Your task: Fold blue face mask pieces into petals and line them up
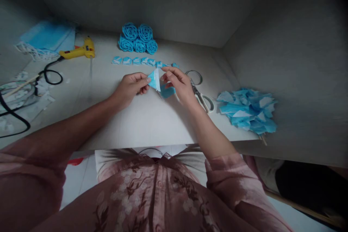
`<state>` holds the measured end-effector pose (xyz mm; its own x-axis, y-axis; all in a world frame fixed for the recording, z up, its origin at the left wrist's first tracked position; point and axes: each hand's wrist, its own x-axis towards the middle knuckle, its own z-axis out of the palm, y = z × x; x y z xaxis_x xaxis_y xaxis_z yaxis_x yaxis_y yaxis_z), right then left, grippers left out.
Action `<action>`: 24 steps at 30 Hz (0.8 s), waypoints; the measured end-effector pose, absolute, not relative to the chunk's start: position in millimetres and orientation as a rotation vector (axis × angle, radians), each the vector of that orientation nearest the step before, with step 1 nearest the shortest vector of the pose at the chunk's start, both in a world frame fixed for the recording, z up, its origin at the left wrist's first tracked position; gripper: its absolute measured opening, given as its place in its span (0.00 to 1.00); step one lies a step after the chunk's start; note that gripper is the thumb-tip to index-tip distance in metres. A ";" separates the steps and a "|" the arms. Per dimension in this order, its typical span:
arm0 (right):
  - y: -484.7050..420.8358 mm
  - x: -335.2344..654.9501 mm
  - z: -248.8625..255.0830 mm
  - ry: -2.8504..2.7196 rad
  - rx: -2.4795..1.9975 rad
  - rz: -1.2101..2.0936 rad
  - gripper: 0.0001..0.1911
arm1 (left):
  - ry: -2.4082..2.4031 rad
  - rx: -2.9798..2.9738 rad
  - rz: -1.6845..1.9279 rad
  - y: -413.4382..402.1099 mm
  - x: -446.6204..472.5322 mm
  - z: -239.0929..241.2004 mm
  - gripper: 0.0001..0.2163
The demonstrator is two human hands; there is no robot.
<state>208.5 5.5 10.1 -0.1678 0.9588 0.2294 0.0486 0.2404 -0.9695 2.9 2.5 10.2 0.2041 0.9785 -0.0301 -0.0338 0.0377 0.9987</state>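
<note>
My left hand (133, 85) pinches a small folded triangle of blue fabric (152, 79) with a white edge between thumb and fingers. To its right hovers my right hand (179, 84), fingers bent and apart, the index fingertip close to the triangle's upper white edge. Whether that fingertip touches it I cannot tell. Below the right fingers lies another blue piece (168, 92), partly covered. Beyond both hands runs a row of small folded blue pieces (136, 60). Scissors (201, 98) with pale handles lie beside my right wrist, partly hidden by it.
Rolled blue rosettes (139, 46) are stacked at the back. A yellow glue gun (78, 50) with a black cord lies left, before a pile of blue face masks (47, 38). A roll of tape (195, 77) stands behind the scissors. Blue ruffled flowers on sticks (248, 110) lie at right.
</note>
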 end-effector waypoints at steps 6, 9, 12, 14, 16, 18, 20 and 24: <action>5.4 216.7 12.1 -1.898 -0.936 0.672 0.19 | 1.007 1.147 1.069 4.6 3.3 9.9 0.14; 5.9 214.3 7.4 -2.004 -0.948 0.566 0.16 | 1.000 1.138 1.064 3.8 3.8 9.8 0.14; 7.9 211.8 2.2 -2.018 -0.928 0.538 0.07 | 1.008 1.150 1.066 3.4 4.1 9.3 0.14; 8.6 210.9 0.5 -1.991 -0.900 0.568 0.06 | 1.024 1.164 1.070 3.5 4.2 8.7 0.13; 8.1 210.1 0.4 -1.940 -0.906 0.622 0.08 | 1.043 1.180 1.080 3.5 4.4 8.4 0.12; 6.6 208.8 1.3 -1.870 -0.943 0.704 0.10 | 1.058 1.207 1.095 2.9 4.8 8.9 0.12; 4.8 206.6 2.1 -1.790 -0.969 0.814 0.14 | 1.068 1.246 1.100 1.7 5.2 10.0 0.12; 2.8 200.6 2.5 -1.635 -0.967 1.029 0.24 | 1.072 1.311 1.091 -0.8 5.7 12.4 0.14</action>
